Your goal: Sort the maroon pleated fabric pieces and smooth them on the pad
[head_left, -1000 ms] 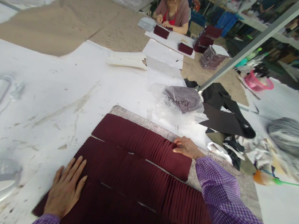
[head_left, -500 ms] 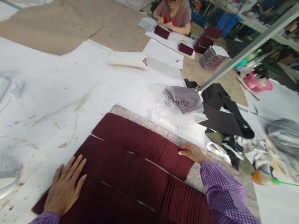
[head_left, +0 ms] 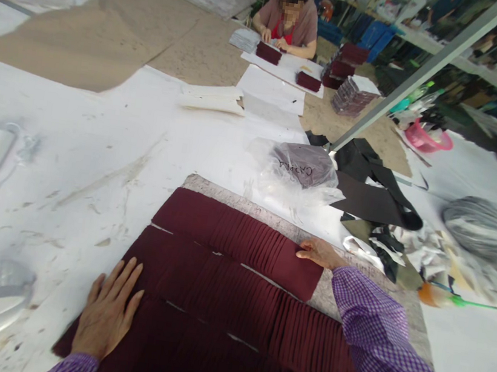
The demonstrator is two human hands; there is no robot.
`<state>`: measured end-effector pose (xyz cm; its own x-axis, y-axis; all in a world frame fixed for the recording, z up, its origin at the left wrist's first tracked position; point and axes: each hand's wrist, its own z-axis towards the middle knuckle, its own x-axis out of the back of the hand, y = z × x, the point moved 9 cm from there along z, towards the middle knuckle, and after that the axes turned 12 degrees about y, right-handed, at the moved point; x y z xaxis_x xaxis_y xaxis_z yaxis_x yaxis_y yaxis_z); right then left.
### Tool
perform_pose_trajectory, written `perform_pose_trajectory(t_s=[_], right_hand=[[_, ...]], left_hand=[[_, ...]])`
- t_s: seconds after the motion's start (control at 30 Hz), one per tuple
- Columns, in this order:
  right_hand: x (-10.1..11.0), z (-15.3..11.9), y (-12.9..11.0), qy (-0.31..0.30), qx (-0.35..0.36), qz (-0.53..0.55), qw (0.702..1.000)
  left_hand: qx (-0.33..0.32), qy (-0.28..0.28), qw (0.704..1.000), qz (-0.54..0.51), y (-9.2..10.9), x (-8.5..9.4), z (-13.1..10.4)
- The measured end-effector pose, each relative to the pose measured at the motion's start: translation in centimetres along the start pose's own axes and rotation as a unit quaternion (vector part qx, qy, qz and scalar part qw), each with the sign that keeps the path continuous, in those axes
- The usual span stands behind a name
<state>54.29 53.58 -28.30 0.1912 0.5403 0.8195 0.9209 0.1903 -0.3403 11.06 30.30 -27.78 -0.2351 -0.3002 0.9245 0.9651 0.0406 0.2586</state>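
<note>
Maroon fabric pieces (head_left: 236,282) lie in overlapping rows on a grey, marked board (head_left: 216,189). My left hand (head_left: 108,308) rests flat on their left side, fingers spread and holding nothing. At the right end of the far row, my right hand (head_left: 319,253) is closed at the edge of a maroon fabric piece (head_left: 299,272), with the thumb side on the cloth. Its other fingertips are partly hidden. The rows overlap closely like shingles, with thin pale gaps between them. The near row runs out of view at the bottom.
A plastic bag with dark contents (head_left: 301,165) lies beyond the board, beside black scraps (head_left: 371,190). A slanted metal pole (head_left: 423,75) rises there. Across the table a co-worker (head_left: 293,21) handles small pieces near maroon stacks (head_left: 344,64). A pink basin (head_left: 426,138) stands right.
Both my hands stay in nearly the same place on the fabric. The co-worker across the table has shifted slightly.
</note>
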Motion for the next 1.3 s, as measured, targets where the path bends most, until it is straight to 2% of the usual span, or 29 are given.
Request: perform_pose_trajectory(t_s=[0.2, 0.37, 0.47, 0.6, 0.73, 0.87, 1.3], right_hand=[[0.0, 0.3, 0.0, 0.029, 0.010, -0.060, 0.998], [1.8, -0.9, -1.5, 0.168, 0.022, -0.119, 0.978], [1.0, -2.0, -4.5, 0.238, 0.062, -0.122, 0.962], [-3.1, -1.8, -8.5, 0.285, 0.089, -0.118, 0.947], [-6.2, -0.3, -10.8, 0.303, 0.084, -0.122, 0.941], [-6.5, 1.7, -13.7, 0.296, 0.110, -0.116, 0.942], [-7.5, 8.0, -28.7, 0.286, 0.197, -0.053, 0.936]], left_hand=[[-0.001, 0.001, 1.000, -0.001, 0.0, -0.1, -0.1], [-0.001, 0.004, 1.000, 0.000, 0.0, 0.0, 0.0], [-0.003, 0.001, 1.000, 0.001, 0.1, -0.1, 0.1], [-0.009, 0.003, 1.000, 0.001, 0.2, 0.0, 0.2], [-0.002, -0.005, 1.000, 0.004, 0.1, -0.1, 0.2], [0.001, -0.015, 1.000, 0.005, -0.1, -0.2, 0.3], [0.010, -0.006, 1.000, 0.003, -0.1, 0.3, 0.2]])
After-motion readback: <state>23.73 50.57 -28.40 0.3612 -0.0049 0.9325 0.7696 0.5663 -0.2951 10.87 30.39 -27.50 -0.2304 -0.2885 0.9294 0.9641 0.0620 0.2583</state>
